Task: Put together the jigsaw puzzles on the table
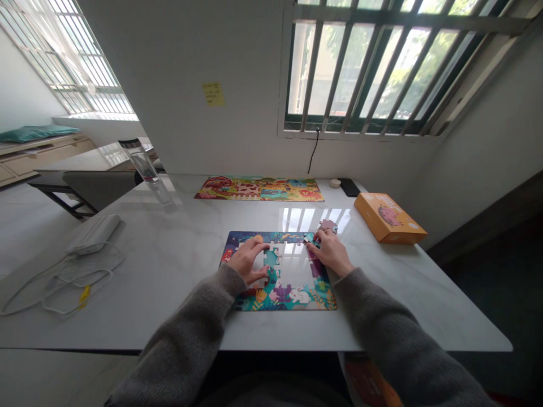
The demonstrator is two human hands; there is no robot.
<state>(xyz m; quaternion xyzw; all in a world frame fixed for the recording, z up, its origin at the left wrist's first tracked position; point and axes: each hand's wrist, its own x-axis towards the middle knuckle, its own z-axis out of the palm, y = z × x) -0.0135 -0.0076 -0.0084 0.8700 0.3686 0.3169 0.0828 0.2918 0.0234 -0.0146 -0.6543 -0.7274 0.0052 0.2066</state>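
Observation:
A partly assembled jigsaw puzzle (pixel 288 297) with a colourful cartoon scene lies on the white marble table (pixel 178 226), and its middle is a hollow showing bare tabletop. My left hand (pixel 249 260) rests on the puzzle's left part, fingers apart, next to the inner edge of the pieces. My right hand (pixel 331 252) is at the upper right of the puzzle, its fingertips pinching a teal jigsaw piece (pixel 309 238). A loose pinkish piece (pixel 327 225) lies just beyond those fingers.
A second, complete-looking puzzle (pixel 259 189) lies farther back. To the right stands an orange box (pixel 389 217), with a black phone (pixel 350 187) behind it. On the left are a clear bottle (pixel 144 167) and a white device (pixel 94 234) with a looped white cable (pixel 63 288).

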